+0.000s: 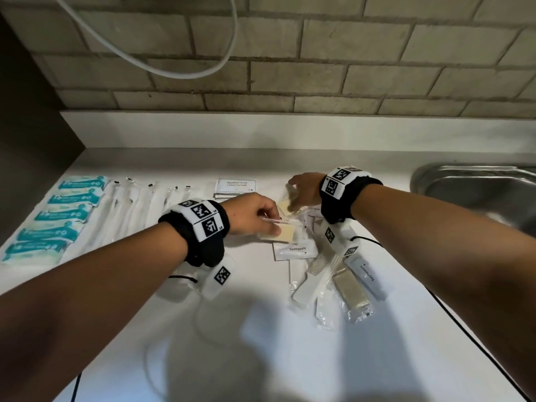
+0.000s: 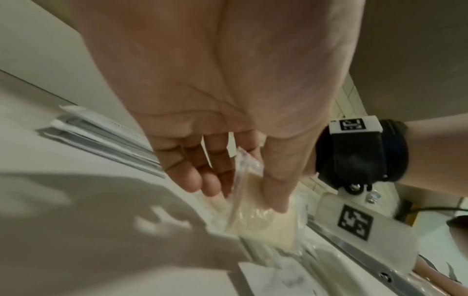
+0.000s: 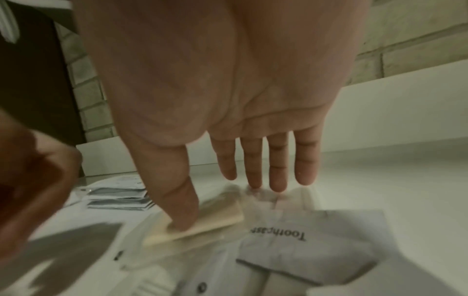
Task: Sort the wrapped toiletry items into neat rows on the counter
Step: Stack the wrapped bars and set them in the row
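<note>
My left hand (image 1: pixel 274 224) (image 2: pixel 250 198) pinches a clear-wrapped cream soap bar (image 1: pixel 285 234) (image 2: pixel 255 218) between thumb and fingers, just above the white counter (image 1: pixel 290 358). Right behind it, my right hand (image 1: pixel 293 198) (image 3: pixel 220 206) holds a second wrapped soap bar (image 1: pixel 285 203) (image 3: pixel 215 218), thumb on its near edge and fingertips at the wrapper's far end. Both sit at the top of a loose pile with a Toothpaste sachet (image 1: pixel 295 249) (image 3: pixel 303 240), wrapped combs (image 1: pixel 309 278), another soap bar (image 1: pixel 351 291) and a toothpaste packet (image 1: pixel 367 276).
Sorted rows lie at the left: teal packets (image 1: pixel 55 216), long white wrapped sticks (image 1: pixel 145 204), and a stack of shampoo sachets (image 1: pixel 236 187). A steel sink (image 1: pixel 478 187) sits at the far right. A brick wall with a hanging cable (image 1: pixel 174 71) backs the counter.
</note>
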Tool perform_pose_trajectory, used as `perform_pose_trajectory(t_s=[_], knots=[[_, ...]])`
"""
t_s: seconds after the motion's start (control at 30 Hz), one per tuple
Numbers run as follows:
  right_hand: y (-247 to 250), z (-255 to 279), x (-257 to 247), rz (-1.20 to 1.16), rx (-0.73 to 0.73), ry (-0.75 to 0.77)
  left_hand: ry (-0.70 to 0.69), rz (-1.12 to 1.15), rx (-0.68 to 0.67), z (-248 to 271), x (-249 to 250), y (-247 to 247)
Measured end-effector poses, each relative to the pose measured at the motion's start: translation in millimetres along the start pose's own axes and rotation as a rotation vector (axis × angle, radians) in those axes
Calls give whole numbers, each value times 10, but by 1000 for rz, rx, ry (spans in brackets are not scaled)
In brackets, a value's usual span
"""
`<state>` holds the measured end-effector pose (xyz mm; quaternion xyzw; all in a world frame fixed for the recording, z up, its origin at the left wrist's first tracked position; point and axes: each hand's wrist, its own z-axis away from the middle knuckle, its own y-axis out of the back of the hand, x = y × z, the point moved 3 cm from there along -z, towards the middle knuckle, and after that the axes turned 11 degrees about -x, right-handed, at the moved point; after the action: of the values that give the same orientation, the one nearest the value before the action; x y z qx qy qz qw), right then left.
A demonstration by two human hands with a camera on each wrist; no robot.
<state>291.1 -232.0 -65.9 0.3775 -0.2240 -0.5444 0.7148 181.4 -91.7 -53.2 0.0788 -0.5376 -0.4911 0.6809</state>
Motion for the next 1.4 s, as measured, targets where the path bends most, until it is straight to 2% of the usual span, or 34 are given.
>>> perform_pose_trajectory(t_s=[0.17,0.27,0.4,0.47,0.57,0.67,0.83,1.0,1.07,1.17,1.23,1.4], knots=[[47,-17,45,-101,-42,32,-17,129,170,-24,-83,269],[90,76,15,-104,-13,70,-40,251,298,-46,-114,377],[139,276,-32,-86,43,161,-35,422,462,-37,-44,411],[148,423,-58,-116,48,231,-6,459,496,-30,-31,401],[172,711,-99,-214,107,347,-19,527,425,-9,30,346],[177,1022,-97,-323,210,386,-47,479,322,113,225,224],[87,1415,-67,-385,366,330,-112,543,153,333,495,28],[-165,1717,58,-489,505,262,-168,482,103,428,572,-152],[-305,1809,131,-471,453,176,-193,432,133,459,571,-176],[-639,1923,264,-315,235,-53,-190,393,188,479,564,-162],[-864,1936,316,-172,111,-154,-182,372,209,481,565,-141],[-1193,1865,340,-128,17,-222,-167,370,237,495,588,-195]])
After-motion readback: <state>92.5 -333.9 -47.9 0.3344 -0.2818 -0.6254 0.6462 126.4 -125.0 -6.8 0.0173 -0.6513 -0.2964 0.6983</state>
